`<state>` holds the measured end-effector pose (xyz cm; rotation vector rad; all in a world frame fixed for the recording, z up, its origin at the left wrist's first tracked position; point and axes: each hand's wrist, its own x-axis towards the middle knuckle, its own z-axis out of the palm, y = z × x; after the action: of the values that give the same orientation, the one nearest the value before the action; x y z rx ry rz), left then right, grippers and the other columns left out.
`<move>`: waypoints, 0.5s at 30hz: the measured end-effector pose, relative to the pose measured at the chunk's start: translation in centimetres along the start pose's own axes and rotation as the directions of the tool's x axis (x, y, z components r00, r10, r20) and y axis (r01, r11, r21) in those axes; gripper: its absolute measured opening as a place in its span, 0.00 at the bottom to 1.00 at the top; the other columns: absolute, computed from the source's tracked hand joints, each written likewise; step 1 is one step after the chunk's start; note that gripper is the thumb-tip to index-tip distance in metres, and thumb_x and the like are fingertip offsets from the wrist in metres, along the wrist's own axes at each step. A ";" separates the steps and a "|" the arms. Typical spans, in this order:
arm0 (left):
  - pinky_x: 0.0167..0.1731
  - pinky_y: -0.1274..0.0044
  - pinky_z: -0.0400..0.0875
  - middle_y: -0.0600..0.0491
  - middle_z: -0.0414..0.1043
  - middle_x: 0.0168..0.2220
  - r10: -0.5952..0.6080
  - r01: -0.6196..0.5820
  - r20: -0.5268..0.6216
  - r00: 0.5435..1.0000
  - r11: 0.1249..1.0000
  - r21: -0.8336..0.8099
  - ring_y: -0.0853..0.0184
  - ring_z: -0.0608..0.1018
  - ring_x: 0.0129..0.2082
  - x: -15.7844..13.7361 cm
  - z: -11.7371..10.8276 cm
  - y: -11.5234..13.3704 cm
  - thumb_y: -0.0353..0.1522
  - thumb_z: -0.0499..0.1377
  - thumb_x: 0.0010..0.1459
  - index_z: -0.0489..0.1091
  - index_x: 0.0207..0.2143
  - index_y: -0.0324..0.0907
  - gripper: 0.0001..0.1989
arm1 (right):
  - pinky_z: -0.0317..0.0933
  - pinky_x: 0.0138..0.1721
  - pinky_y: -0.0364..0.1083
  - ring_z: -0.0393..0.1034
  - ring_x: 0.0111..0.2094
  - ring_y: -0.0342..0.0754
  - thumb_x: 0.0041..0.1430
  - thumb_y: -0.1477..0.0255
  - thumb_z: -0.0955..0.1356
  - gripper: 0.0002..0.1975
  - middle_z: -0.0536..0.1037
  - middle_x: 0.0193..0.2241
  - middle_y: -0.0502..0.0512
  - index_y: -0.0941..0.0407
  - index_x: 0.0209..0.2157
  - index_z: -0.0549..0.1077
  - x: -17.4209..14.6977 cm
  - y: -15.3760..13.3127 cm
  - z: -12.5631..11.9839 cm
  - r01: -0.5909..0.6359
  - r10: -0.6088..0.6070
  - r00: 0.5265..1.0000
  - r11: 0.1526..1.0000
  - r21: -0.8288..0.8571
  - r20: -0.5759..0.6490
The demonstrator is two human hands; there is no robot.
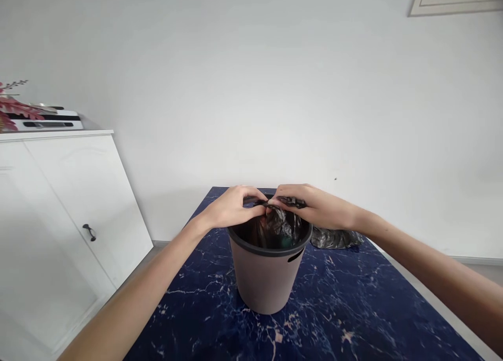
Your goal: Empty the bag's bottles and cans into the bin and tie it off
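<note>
A pinkish-beige trash can [264, 280] with a dark rim stands upright on a blue marbled table. Inside it sits a black garbage bag [280, 222], its top gathered up between my hands at about rim height. My left hand [238, 206] pinches the bag's gathered top from the left. From the right, my right hand [304, 204] grips the same part, with black plastic bunched under its fingers. The fingertips of both hands meet over the can's opening. What is in the bag is mostly hidden.
Another piece of black plastic [336, 239] lies on the blue marbled table [334, 298], right of the can. A white cabinet [66, 204] stands at the left, with pink flowers [18, 108] and a white appliance [58, 122] on top. A white wall [267, 88] rises behind the table.
</note>
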<state>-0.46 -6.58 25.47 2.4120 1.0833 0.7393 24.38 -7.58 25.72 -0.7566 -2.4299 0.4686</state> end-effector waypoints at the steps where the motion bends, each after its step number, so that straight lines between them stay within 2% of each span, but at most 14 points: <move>1: 0.54 0.64 0.74 0.48 0.83 0.51 -0.003 0.003 -0.010 1.000 1.000 -0.006 0.54 0.82 0.53 0.0 0.0 -0.1 0.38 0.64 0.64 0.82 0.46 0.47 0.11 | 0.68 0.46 0.56 0.74 0.42 0.55 0.73 0.62 0.64 0.14 0.80 0.41 0.58 0.51 0.41 0.80 0.0 0.3 0.0 0.043 -0.043 0.999 0.998 -0.048 -0.012; 4: 0.50 0.66 0.75 0.48 0.84 0.49 -0.024 0.023 -0.037 0.999 0.999 -0.030 0.55 0.83 0.50 0.1 0.0 -0.4 0.41 0.64 0.66 0.81 0.46 0.46 0.13 | 0.68 0.47 0.56 0.75 0.48 0.57 0.70 0.73 0.62 0.17 0.80 0.47 0.61 0.51 0.49 0.81 -0.2 1.2 0.2 0.105 -0.123 0.991 0.961 -0.255 -0.055; 8: 0.51 0.66 0.74 0.48 0.83 0.46 -0.062 0.056 -0.084 0.995 0.996 -0.073 0.56 0.83 0.47 0.1 0.1 -1.0 0.47 0.66 0.64 0.79 0.45 0.44 0.17 | 0.66 0.43 0.55 0.74 0.46 0.58 0.66 0.82 0.59 0.26 0.80 0.49 0.63 0.52 0.56 0.79 -0.3 2.4 0.9 0.091 -0.193 0.975 0.806 -0.586 -0.113; 11: 0.53 0.65 0.73 0.48 0.81 0.45 -0.059 0.050 -0.078 0.995 0.992 -0.114 0.57 0.82 0.48 0.1 0.3 -1.4 0.49 0.66 0.65 0.78 0.45 0.44 0.19 | 0.62 0.38 0.52 0.74 0.38 0.53 0.70 0.82 0.60 0.21 0.82 0.42 0.60 0.54 0.53 0.79 0.0 2.8 1.8 0.059 -0.268 0.948 0.681 -0.730 -0.174; 15: 0.53 0.67 0.72 0.47 0.79 0.49 -0.108 0.086 -0.069 0.992 0.958 -0.274 0.58 0.80 0.50 0.5 0.2 -2.2 0.53 0.54 0.72 0.76 0.52 0.44 0.25 | 0.55 0.32 0.49 0.72 0.31 0.48 0.73 0.81 0.61 0.15 0.80 0.32 0.55 0.56 0.46 0.79 0.8 2.6 2.9 0.000 -0.325 0.920 0.559 -0.829 -0.219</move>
<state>-1.30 -4.83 24.22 2.1002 1.0487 0.8982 23.23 -5.55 22.56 -0.8436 -2.2478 -0.9112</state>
